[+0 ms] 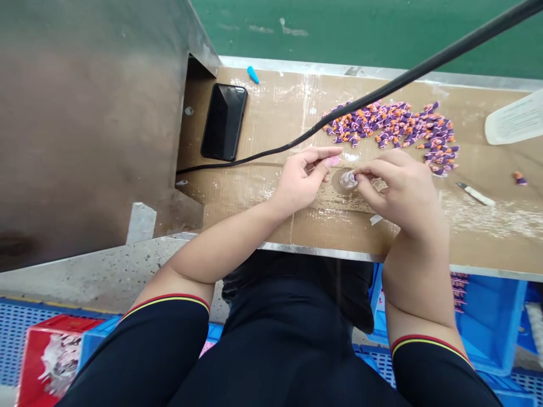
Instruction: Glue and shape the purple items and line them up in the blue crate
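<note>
Between the thumb and fingers of my left hand (303, 176) is a small pink piece (335, 161), with the index finger stretched out above it. My right hand (399, 183) is closed in a pinch at the rim of a small clear round dish (348, 180). A bit of purple shows at those fingertips; most of the small piece there is hidden by the fingers. Beyond both hands lies a spread pile of small purple, orange and pink figures (394, 125). One such figure (520, 178) lies apart at the right.
A black cable (297, 141) crosses above the cardboard-covered table (271, 113). A phone (224, 121) and a blue cap-like piece (253, 74) lie left, beside a metal housing (93, 113). At right are a thin blade-like tool (475, 194) and a translucent container (515, 120). Blue crates (496, 328) stand below.
</note>
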### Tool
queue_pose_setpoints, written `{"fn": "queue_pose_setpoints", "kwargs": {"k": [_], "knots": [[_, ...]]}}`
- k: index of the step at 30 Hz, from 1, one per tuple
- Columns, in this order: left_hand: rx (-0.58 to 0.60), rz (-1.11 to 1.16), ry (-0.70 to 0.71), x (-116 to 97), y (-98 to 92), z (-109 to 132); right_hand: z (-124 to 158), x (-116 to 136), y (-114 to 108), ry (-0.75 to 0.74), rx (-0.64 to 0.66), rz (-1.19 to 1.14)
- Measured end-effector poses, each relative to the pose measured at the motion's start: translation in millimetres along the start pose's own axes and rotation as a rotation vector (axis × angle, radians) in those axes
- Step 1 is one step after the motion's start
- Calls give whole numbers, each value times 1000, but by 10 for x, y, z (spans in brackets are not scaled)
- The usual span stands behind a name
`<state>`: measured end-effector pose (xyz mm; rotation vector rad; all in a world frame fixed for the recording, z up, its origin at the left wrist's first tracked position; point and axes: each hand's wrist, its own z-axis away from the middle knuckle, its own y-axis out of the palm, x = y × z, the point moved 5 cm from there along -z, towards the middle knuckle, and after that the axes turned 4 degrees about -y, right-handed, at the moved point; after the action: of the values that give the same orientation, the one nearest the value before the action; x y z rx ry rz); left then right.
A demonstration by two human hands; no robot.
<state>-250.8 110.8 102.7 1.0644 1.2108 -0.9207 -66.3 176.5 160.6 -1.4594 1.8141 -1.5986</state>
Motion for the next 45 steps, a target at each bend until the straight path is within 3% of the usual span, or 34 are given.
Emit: {"fn": "queue_pose_setpoints", "kwargs": {"k": [9,14,27,45], "knots": [[-4,11,-63,-92,2,3,-5,49,-72,91,-37,-89],[14,67,-133,-98,26,21,-8,53,-168,129,-148,-172],[54,205,-217,-111,65,70,30,60,-103,191,-258,-389],[-43,285,-171,-96,92,90,34,154,82,177,-379,-416]]}}
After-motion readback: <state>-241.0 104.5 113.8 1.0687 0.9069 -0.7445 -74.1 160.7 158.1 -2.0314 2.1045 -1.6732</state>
